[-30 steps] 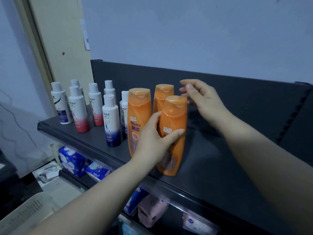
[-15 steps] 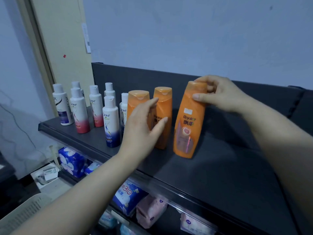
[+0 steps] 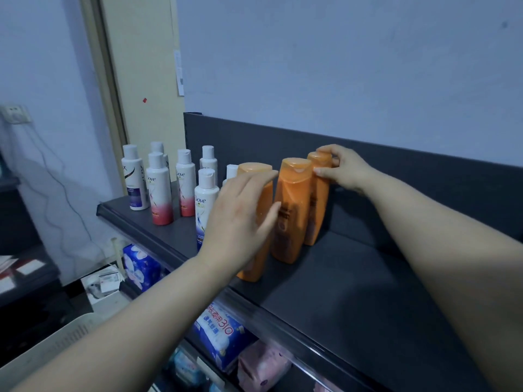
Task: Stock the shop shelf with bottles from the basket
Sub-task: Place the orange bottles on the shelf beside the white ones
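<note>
Three orange bottles stand in a slanting row on the dark shelf (image 3: 353, 284). My left hand (image 3: 240, 222) lies flat against the front orange bottle (image 3: 256, 267), fingers spread over its cap and thumb between it and the middle orange bottle (image 3: 291, 210). My right hand (image 3: 346, 169) pinches the cap of the rear orange bottle (image 3: 317, 216), which stands upright close to the shelf's back panel. The white basket (image 3: 53, 340) shows only its rim at the lower left; its contents are hidden.
Several white bottles (image 3: 158, 190) with pink or blue bases stand at the shelf's left end. To the right of the orange row is bare shelf. Blue and pink wrapped packs (image 3: 220, 332) fill the shelf below. A dark counter (image 3: 25, 275) sits at the left.
My right hand carried the third orange bottle back and set it behind the middle one. My left hand shifted from the two bottles onto the front bottle.
</note>
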The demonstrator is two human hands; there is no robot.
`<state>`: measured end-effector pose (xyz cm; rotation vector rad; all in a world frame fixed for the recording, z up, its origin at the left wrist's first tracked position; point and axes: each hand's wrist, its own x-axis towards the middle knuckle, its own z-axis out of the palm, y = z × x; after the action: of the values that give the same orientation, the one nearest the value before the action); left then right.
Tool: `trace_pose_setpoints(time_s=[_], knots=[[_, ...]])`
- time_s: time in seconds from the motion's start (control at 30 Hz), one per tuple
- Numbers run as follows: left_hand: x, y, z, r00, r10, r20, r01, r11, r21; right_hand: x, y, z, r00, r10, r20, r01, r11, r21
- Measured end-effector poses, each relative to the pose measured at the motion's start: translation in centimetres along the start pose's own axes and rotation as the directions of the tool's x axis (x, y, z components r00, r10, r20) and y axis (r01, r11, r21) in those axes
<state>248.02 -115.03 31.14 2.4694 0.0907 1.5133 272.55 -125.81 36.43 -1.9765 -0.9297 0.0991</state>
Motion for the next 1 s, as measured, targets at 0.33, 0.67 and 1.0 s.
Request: trace_pose_setpoints(time_s=[0.33,0.67,1.0], knots=[[-0.8,-0.2,0.4,1.000,-0.006,0.031,0.008,0.999,-0.045,-1.4,0.7,-0.3,0.998,-0.054,-0.036,0.047,0.986,-0.162],[-1.8,0.7,1.0,0.966,0.131,0.222,-0.080,0.971,-0.224,-12.8,-1.3,0.0,0.981,-0.056,-0.185,-0.030,0.901,-0.434],[-7.4,4.7,2.8,0.847,0.275,0.455,-0.122,0.934,-0.336,-29.6,-1.7,2.5,0.918,0.168,-0.359,-0.366,0.707,-0.605]])
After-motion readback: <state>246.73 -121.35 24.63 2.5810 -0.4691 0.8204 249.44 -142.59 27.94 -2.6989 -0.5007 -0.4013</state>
